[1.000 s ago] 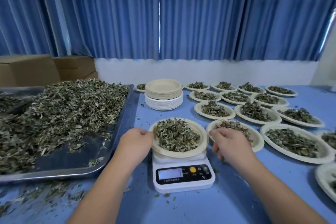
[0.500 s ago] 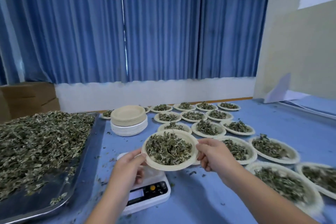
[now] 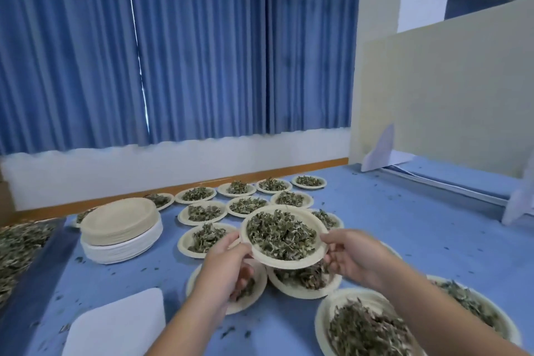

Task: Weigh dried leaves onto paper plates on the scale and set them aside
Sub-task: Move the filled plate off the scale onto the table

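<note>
A paper plate (image 3: 319,253) heaped with dried leaves (image 3: 281,233) is held in the air above the filled plates on the blue table. My left hand (image 3: 228,261) grips its left rim and my right hand (image 3: 351,254) grips its right rim. The white scale (image 3: 118,326) stands bare at the lower left, its display out of view. The tray of loose dried leaves (image 3: 17,246) shows at the left edge.
Several filled paper plates (image 3: 202,212) lie in rows from the far edge to the lower right corner. A stack of empty plates (image 3: 121,228) stands left of them. A beige panel (image 3: 445,101) stands on the table's right side, and leaf crumbs litter the blue surface.
Both hands lifted the filled plate off the scale and carried it right and away, over the rows of filled plates. The view swung right, leaving scale and tray at the left.
</note>
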